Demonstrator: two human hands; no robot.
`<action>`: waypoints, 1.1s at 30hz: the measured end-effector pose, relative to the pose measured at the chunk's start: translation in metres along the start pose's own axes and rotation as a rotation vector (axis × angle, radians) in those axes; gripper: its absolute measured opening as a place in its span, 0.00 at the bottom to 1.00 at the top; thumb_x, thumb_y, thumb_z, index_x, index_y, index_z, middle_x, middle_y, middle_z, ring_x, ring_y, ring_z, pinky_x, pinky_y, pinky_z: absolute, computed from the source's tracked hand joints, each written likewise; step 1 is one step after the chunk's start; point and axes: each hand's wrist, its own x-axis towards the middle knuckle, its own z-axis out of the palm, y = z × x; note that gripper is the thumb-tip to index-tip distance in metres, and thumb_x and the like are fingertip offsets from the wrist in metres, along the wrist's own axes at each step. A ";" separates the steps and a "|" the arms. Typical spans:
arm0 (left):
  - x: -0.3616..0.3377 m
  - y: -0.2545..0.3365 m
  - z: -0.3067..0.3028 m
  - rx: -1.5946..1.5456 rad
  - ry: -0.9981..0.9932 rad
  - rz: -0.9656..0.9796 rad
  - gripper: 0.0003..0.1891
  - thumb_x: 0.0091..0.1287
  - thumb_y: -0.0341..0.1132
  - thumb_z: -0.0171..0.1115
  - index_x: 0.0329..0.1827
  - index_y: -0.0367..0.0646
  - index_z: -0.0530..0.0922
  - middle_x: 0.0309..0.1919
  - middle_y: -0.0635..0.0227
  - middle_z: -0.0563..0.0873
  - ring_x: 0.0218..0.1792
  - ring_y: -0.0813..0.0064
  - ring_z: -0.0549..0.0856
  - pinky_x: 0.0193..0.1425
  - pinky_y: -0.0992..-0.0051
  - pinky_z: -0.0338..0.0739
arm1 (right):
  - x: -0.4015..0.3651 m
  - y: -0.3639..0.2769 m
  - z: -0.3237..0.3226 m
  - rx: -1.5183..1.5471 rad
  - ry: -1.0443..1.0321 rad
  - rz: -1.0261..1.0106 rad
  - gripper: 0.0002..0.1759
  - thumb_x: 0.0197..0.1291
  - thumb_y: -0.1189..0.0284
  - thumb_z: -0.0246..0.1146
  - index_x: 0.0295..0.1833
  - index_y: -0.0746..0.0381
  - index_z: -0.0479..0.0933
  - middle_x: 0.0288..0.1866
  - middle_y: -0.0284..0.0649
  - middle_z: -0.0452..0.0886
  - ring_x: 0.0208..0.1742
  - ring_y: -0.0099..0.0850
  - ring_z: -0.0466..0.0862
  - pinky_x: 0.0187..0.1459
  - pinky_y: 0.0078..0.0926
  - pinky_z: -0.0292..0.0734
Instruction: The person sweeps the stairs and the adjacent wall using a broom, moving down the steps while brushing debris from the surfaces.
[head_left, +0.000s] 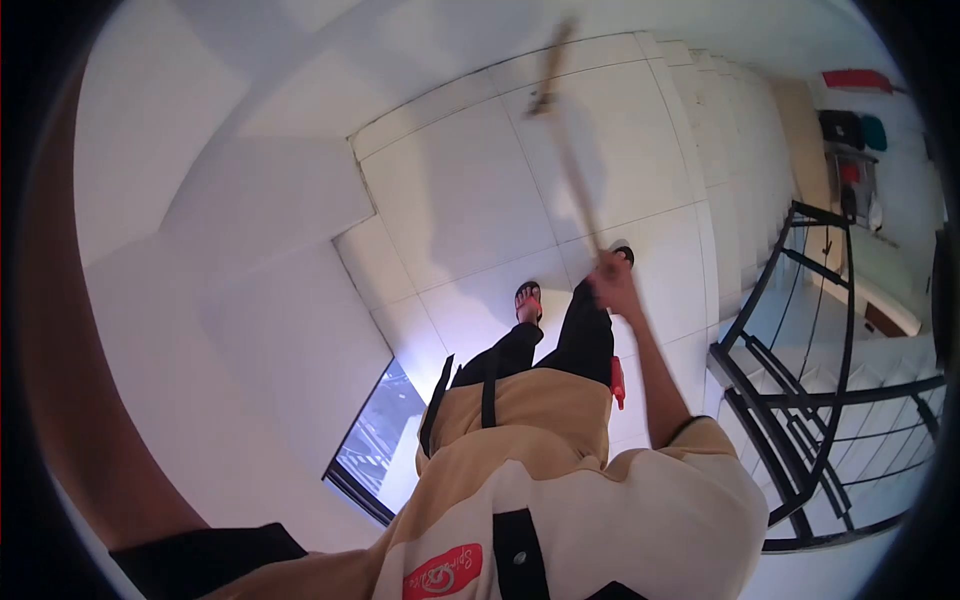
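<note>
view: head, fisheye, looking straight down the person's own body
right hand (612, 282): centre right of frame, fingers closed around the near end of a long stick (572, 170); blurred, finger detail can't be read
left hand: out of frame, grip cannot be told
stick position: runs from the hand to upper centre of frame, above the tiled floor (460, 200); far end blurred, can't tell its tip or whether it touches the tiles
feet: sandals (528, 300), centre of frame, just beside the hand in the picture
right side: black railing (800, 400) near the arm, stairs (735, 150) along upper right
lower centre: window (380, 440) set low in the wall
hip: small red object (617, 382), unclear what
risk: one-handed hold on the very end, so the stick may twist or slip out
risk 2: a wide swing could clip the railing; stair edge close to the feet, misstep possible
</note>
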 end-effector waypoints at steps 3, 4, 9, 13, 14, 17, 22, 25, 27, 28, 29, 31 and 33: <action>0.007 0.007 0.004 -0.013 0.020 0.033 0.40 0.63 0.60 0.26 0.66 0.32 0.38 0.62 0.33 0.38 0.63 0.36 0.43 0.59 0.39 0.43 | 0.014 -0.040 0.101 0.505 -0.312 0.338 0.25 0.45 0.72 0.61 0.52 0.67 0.69 0.32 0.40 0.76 0.24 0.21 0.74 0.19 0.17 0.68; 0.008 0.009 0.005 -0.013 0.026 0.048 0.40 0.63 0.60 0.26 0.66 0.32 0.38 0.62 0.33 0.39 0.63 0.36 0.43 0.59 0.39 0.43 | 0.040 -0.060 0.124 0.517 -0.482 0.397 0.24 0.43 0.74 0.60 0.49 0.72 0.69 0.24 0.41 0.76 0.17 0.22 0.73 0.15 0.18 0.65; 0.017 0.015 0.010 0.024 0.039 0.118 0.40 0.63 0.60 0.27 0.65 0.31 0.38 0.62 0.32 0.39 0.63 0.36 0.44 0.59 0.39 0.43 | 0.155 -0.014 0.214 0.266 -0.604 0.400 0.20 0.32 0.77 0.64 0.38 0.71 0.75 0.15 0.41 0.74 0.13 0.27 0.73 0.11 0.24 0.65; 0.024 0.009 0.019 0.054 0.032 0.155 0.40 0.63 0.59 0.27 0.65 0.31 0.38 0.62 0.32 0.39 0.63 0.36 0.44 0.59 0.39 0.43 | 0.232 0.114 0.086 0.148 -0.364 0.461 0.17 0.32 0.79 0.65 0.35 0.66 0.77 0.17 0.39 0.74 0.13 0.25 0.71 0.13 0.25 0.67; 0.026 0.005 0.024 0.100 0.028 0.128 0.40 0.64 0.59 0.27 0.65 0.31 0.39 0.62 0.32 0.40 0.63 0.36 0.44 0.59 0.39 0.43 | 0.247 0.150 0.031 0.306 -0.285 0.466 0.14 0.34 0.81 0.63 0.34 0.67 0.77 0.15 0.37 0.72 0.12 0.23 0.69 0.11 0.22 0.64; 0.028 0.000 0.038 0.494 -0.169 -0.063 0.38 0.64 0.58 0.27 0.66 0.32 0.40 0.62 0.33 0.41 0.63 0.37 0.45 0.59 0.39 0.44 | 0.275 0.161 -0.109 0.005 0.106 0.616 0.09 0.40 0.79 0.60 0.32 0.69 0.73 0.14 0.38 0.72 0.10 0.24 0.68 0.11 0.21 0.65; 0.004 -0.028 0.058 0.715 -0.153 -0.063 0.37 0.64 0.58 0.27 0.66 0.35 0.42 0.64 0.37 0.41 0.64 0.39 0.45 0.58 0.39 0.46 | 0.254 0.143 -0.169 -0.191 0.518 0.464 0.13 0.45 0.73 0.59 0.37 0.70 0.70 0.14 0.37 0.71 0.10 0.24 0.69 0.10 0.23 0.64; 0.000 -0.048 0.058 0.581 -0.068 0.071 0.38 0.61 0.60 0.31 0.62 0.34 0.47 0.58 0.38 0.47 0.57 0.41 0.51 0.51 0.43 0.50 | 0.158 0.095 -0.193 0.215 0.289 0.511 0.13 0.48 0.70 0.60 0.33 0.69 0.69 0.15 0.35 0.70 0.10 0.23 0.69 0.09 0.23 0.61; -0.001 -0.056 0.060 0.483 -0.019 0.120 0.38 0.59 0.61 0.34 0.58 0.33 0.50 0.54 0.39 0.51 0.53 0.43 0.54 0.47 0.46 0.53 | 0.110 0.067 -0.188 0.269 0.092 0.595 0.16 0.48 0.70 0.59 0.41 0.69 0.73 0.17 0.35 0.72 0.13 0.23 0.71 0.13 0.22 0.65; 0.002 -0.059 0.060 0.440 -0.002 0.150 0.38 0.58 0.62 0.35 0.57 0.33 0.52 0.52 0.39 0.53 0.51 0.43 0.56 0.45 0.47 0.54 | 0.093 0.090 -0.169 0.347 0.040 0.477 0.22 0.44 0.71 0.61 0.48 0.67 0.73 0.20 0.37 0.75 0.18 0.22 0.73 0.19 0.22 0.69; 0.004 -0.060 0.060 0.408 0.012 0.159 0.39 0.57 0.63 0.37 0.55 0.32 0.53 0.50 0.40 0.55 0.48 0.44 0.58 0.43 0.49 0.55 | 0.088 0.098 -0.155 0.419 -0.063 0.451 0.24 0.42 0.74 0.62 0.50 0.67 0.71 0.22 0.37 0.75 0.18 0.22 0.73 0.15 0.21 0.68; 0.007 -0.056 0.061 0.353 0.019 0.173 0.39 0.55 0.64 0.39 0.52 0.32 0.57 0.46 0.41 0.59 0.44 0.46 0.62 0.39 0.51 0.58 | 0.092 0.089 -0.146 0.657 -0.203 0.650 0.23 0.37 0.76 0.63 0.45 0.72 0.73 0.18 0.39 0.75 0.14 0.25 0.72 0.13 0.22 0.68; 0.012 -0.039 0.054 0.299 -0.008 0.160 0.40 0.54 0.66 0.39 0.51 0.32 0.57 0.44 0.41 0.59 0.43 0.47 0.63 0.37 0.53 0.59 | 0.110 0.105 -0.144 0.436 -0.267 0.674 0.19 0.34 0.77 0.62 0.39 0.72 0.75 0.16 0.41 0.75 0.13 0.28 0.74 0.13 0.24 0.69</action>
